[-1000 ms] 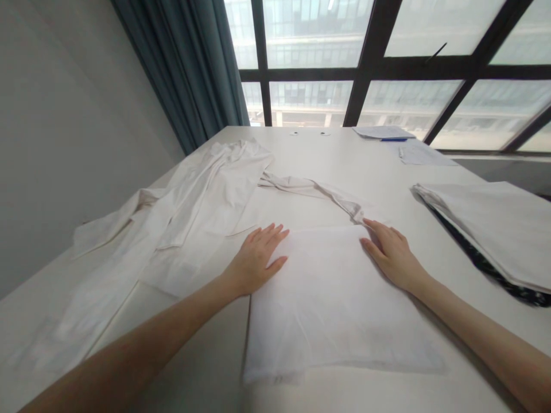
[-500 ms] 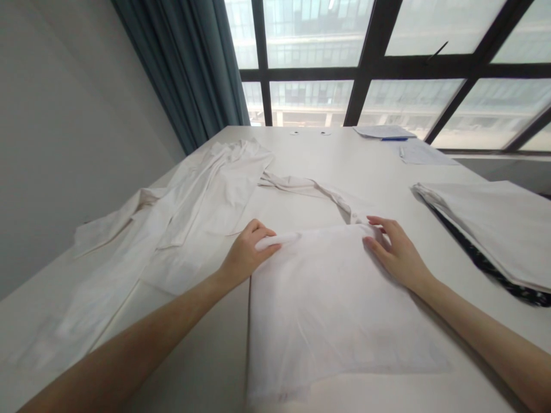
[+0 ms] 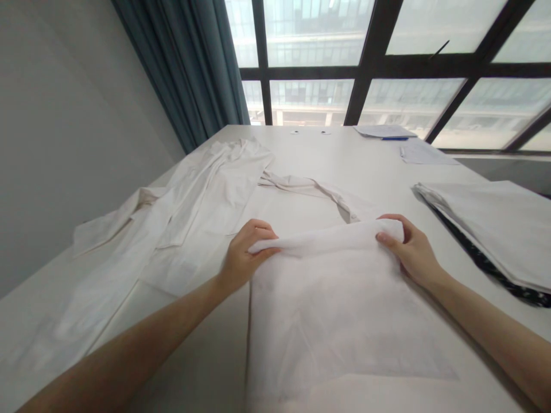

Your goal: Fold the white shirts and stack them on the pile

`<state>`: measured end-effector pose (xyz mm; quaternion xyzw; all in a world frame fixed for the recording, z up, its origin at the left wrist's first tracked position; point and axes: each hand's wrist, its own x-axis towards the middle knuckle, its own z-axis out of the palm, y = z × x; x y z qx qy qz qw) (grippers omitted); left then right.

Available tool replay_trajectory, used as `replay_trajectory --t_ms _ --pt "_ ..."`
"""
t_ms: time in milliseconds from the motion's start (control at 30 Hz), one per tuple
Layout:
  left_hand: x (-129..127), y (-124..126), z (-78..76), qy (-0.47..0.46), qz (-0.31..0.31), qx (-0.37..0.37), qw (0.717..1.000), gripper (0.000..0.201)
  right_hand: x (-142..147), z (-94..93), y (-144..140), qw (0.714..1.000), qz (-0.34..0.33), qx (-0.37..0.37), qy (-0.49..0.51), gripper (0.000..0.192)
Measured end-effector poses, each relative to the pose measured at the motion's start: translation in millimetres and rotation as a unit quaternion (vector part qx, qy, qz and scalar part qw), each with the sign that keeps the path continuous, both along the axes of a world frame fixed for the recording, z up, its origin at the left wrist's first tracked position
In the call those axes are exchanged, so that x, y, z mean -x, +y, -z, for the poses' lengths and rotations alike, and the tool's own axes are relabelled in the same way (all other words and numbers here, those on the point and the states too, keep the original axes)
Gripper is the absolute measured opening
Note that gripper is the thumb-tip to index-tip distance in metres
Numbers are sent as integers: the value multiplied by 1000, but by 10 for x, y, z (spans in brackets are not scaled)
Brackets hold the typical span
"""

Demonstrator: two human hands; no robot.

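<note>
A white shirt (image 3: 327, 304), folded into a rough rectangle, lies on the table in front of me. Its far edge is turned over into a narrow fold. My left hand (image 3: 252, 252) pinches the left end of that fold between thumb and fingers. At the opposite end, my right hand (image 3: 408, 246) grips the fold, thumb on the near side and fingers behind. A narrow strip of white cloth (image 3: 310, 184) with a small button curves away beyond the fold; where it joins is hidden. Further left, another white shirt (image 3: 224, 178) is spread out with its sleeves showing.
On the right of the white table (image 3: 297, 152) lies a stack of folded white cloth (image 3: 499, 229) over a black patterned piece. Papers (image 3: 383, 131) and a blue pen (image 3: 395, 138) are at the back right. A blue curtain (image 3: 189, 69) hangs beside the window.
My right hand has moved slightly right to the corner and closed around the fold. The turned-over strip along the far edge has become wider and clearer. My left hand keeps its hold.
</note>
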<state>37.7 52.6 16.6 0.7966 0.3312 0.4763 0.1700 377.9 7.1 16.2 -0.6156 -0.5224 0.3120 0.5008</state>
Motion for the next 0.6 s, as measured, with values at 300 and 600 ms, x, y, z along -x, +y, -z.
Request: replay_trajectory --t_ms 300,600 --pt "26 118 63 -139 7 268 953 34 22 37 13 999 23 -5 46 40" --pt "24 135 60 -128 4 279 952 38 9 7 14 994 -8 31 100 47"
